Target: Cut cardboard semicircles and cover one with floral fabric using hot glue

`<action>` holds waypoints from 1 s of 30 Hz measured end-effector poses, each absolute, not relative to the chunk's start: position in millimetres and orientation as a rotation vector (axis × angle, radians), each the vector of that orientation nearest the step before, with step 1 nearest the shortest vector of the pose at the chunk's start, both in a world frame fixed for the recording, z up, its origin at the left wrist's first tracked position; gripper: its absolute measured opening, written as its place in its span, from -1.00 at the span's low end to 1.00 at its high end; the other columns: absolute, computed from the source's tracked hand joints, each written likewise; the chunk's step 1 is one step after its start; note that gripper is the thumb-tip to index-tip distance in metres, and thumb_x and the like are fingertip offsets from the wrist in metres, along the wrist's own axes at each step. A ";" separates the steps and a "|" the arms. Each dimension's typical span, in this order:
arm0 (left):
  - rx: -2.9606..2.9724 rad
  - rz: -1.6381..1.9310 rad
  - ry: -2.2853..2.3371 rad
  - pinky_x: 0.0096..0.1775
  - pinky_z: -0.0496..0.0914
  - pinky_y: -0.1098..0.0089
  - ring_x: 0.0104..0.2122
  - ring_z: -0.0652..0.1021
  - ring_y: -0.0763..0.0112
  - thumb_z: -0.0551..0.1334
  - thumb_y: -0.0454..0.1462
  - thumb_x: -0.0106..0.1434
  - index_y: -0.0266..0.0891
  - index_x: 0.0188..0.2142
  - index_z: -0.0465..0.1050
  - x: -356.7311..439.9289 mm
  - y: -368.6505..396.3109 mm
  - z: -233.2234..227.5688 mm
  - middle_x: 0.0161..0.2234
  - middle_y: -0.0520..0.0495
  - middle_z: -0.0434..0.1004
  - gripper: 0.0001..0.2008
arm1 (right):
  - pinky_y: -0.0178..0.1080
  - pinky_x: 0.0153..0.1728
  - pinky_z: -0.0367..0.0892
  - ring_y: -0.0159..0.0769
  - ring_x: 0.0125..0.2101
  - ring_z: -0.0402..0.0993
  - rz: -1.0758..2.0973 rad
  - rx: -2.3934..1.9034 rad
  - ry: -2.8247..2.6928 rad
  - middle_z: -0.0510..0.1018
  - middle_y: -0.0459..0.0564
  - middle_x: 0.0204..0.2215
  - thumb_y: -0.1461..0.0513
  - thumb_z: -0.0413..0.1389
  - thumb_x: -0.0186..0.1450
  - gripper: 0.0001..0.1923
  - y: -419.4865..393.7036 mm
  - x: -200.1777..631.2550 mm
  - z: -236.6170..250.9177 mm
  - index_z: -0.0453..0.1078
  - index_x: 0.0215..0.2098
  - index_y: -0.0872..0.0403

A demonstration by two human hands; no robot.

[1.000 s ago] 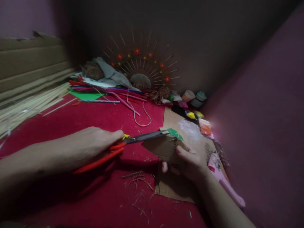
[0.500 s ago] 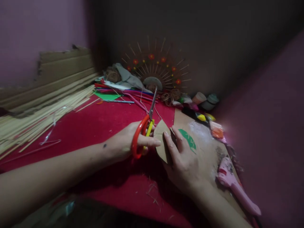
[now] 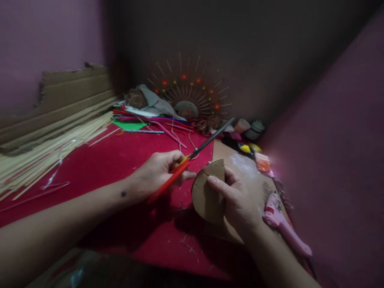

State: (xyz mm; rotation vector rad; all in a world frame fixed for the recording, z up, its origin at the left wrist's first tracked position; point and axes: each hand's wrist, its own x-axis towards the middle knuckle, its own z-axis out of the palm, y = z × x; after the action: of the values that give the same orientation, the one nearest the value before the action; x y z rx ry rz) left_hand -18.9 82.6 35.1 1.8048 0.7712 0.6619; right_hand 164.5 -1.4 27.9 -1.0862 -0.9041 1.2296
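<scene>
Scissors (image 3: 192, 154) with red and yellow handles are gripped in my left hand (image 3: 157, 174), their blades closed and pointing up and to the right. My right hand (image 3: 241, 200) pinches a half-round piece of brown cardboard (image 3: 207, 196), thumb on the near face and fingers behind. The cardboard stands tilted above the table, its straight edge toward my right palm and its curved edge toward the scissors. My left fingertips are close to that curved edge; whether they touch it I cannot tell.
Thin wooden sticks (image 3: 69, 148) and torn cardboard (image 3: 78, 86) lie at the left. A pink glue gun (image 3: 285, 224) rests at the right on a cardboard sheet (image 3: 255, 182). Behind stand a stick fan with red flowers (image 3: 184, 82), twine (image 3: 136, 99) and pipe cleaners (image 3: 168, 122).
My right hand has lifted the cardboard and turned its face toward me. The scissors have tilted to the right. The green piece beside my right hand is out of sight.
</scene>
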 end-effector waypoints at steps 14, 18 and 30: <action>2.709 0.474 0.856 -0.48 0.19 0.28 -0.53 0.44 0.23 0.01 -0.16 0.30 -0.19 -0.29 0.27 -29.3 89.0 10.1 -0.46 -0.10 0.42 -0.82 | -0.26 -0.30 0.42 -0.27 -0.34 0.51 0.960 -1.030 -0.896 0.65 -0.10 -0.31 0.22 0.32 0.12 -0.75 0.3 182.5 32.2 0.51 -0.21 -0.03; 2.679 0.471 0.851 -0.49 0.16 0.29 -0.56 0.43 0.25 0.01 -0.17 0.29 -0.19 -0.29 0.27 -29.5 89.6 11.0 -0.48 -0.09 0.42 -0.83 | -0.25 -0.30 0.41 -0.26 -0.33 0.51 0.987 -1.044 -0.909 0.65 -0.11 -0.33 0.20 0.33 0.12 -0.76 -1.0 182.2 30.4 0.50 -0.22 -0.04; 2.716 0.447 0.812 -0.53 0.08 0.26 -0.61 0.38 0.23 0.01 -0.21 0.26 -0.22 -0.31 0.30 -31.8 95.3 5.2 -0.52 -0.14 0.42 -0.83 | -0.26 -0.33 0.39 -0.29 -0.39 0.49 1.047 -1.043 -0.900 0.63 -0.13 -0.39 0.21 0.30 0.14 -0.78 -0.5 182.2 27.3 0.49 -0.23 -0.03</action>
State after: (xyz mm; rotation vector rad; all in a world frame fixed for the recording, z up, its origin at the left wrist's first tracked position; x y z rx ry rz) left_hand -31.8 95.3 5.2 2.7165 0.8122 0.4471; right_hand 182.2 -0.5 27.3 -1.0430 -0.9004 1.0471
